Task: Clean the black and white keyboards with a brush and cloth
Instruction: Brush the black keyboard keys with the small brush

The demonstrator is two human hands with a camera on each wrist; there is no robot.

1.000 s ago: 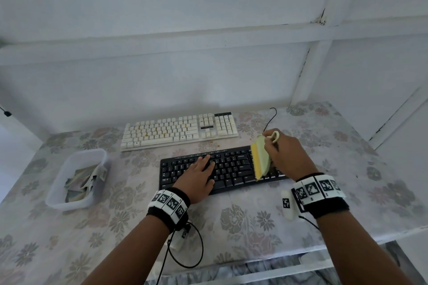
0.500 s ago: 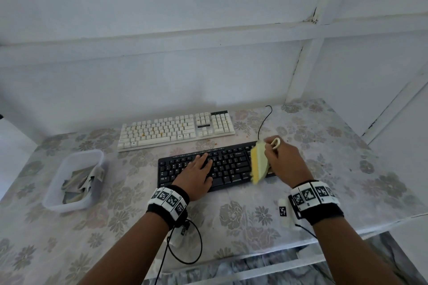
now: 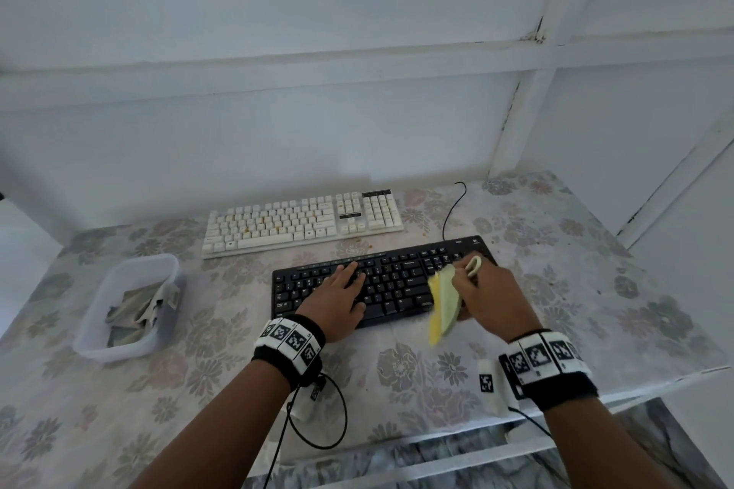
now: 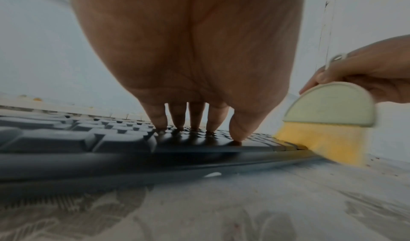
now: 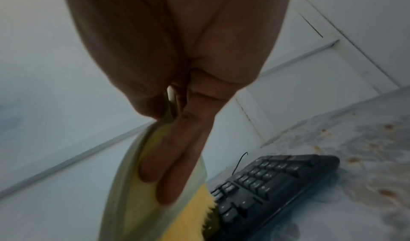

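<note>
A black keyboard [image 3: 389, 282] [image 4: 88, 139] [image 5: 277, 180] lies in front of me on the flowered table. My left hand [image 3: 337, 298] [image 4: 193, 122] lies flat on its left keys, fingers straight and pressing down. My right hand [image 3: 488, 298] [image 5: 168, 148] grips a pale green brush with yellow bristles [image 3: 443, 306] [image 4: 328, 122] [image 5: 142, 201]. The bristles touch the keyboard's front edge, right of the letter keys. Behind the black one sits a white keyboard [image 3: 302, 222] with orange crumbs on its keys.
A clear plastic tub [image 3: 127, 310] holding a crumpled cloth stands at the left. A black cable [image 3: 451, 210] runs back from the black keyboard. Crumbs [image 5: 377, 148] dot the table at the right. A white wall rises close behind. The table's front edge [image 3: 437, 441] is near my wrists.
My right hand has swept the brush toward me, from the keyboard's middle rows down to its front edge. My left hand has stayed flat on the keys.
</note>
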